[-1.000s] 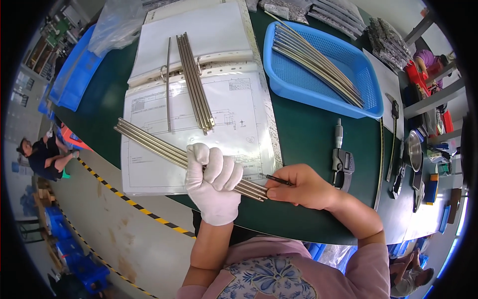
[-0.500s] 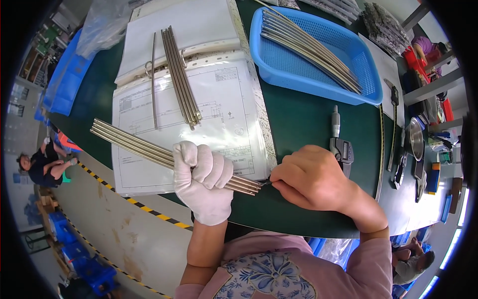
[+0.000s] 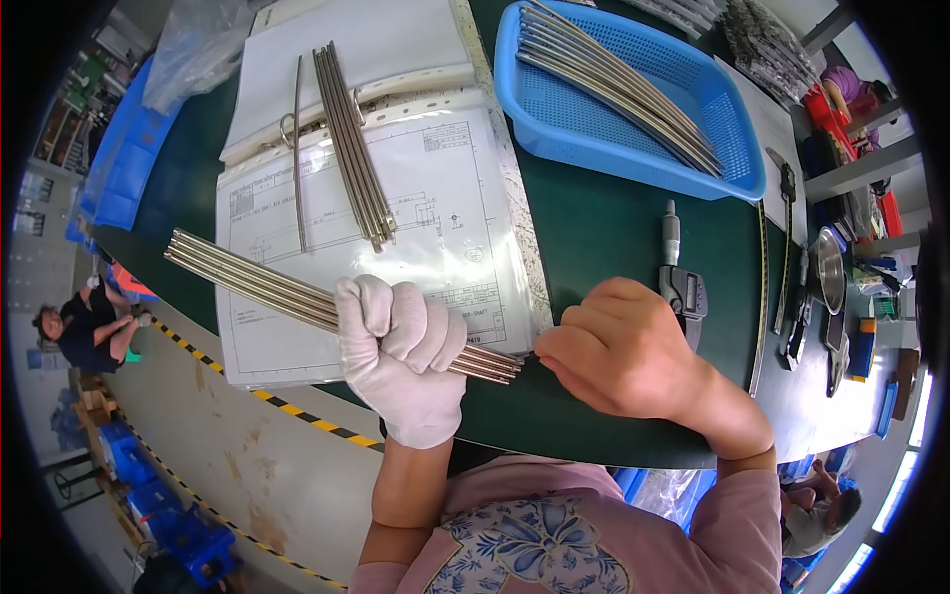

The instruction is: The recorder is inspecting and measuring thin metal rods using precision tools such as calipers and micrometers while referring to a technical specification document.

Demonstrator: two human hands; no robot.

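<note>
My left hand (image 3: 401,361), in a white glove, is closed round a bundle of thin metal rods (image 3: 252,282). The bundle slants across the lower part of a drawing in a plastic sleeve (image 3: 435,203), its right ends poking out past my fist. Just right of those ends is my bare right hand (image 3: 633,346), fingers pinched together. Whatever it may hold is hidden. A second group of rods (image 3: 351,148) lies on the open binder, with a single thin rod (image 3: 299,158) to its left.
A blue perforated basket (image 3: 515,114) with several rods (image 3: 618,84) stands at the far right of the binder. Below it lies a digital micrometer (image 3: 684,292). Further right are a long ruler (image 3: 760,297), a caliper (image 3: 787,188) and a metal bowl (image 3: 829,269). Other people sit in the background.
A small dark tip showed between my right fingers and the rod ends; now it is out of sight. The bundle's right ends have shifted slightly; both hands stay nearly in place.
</note>
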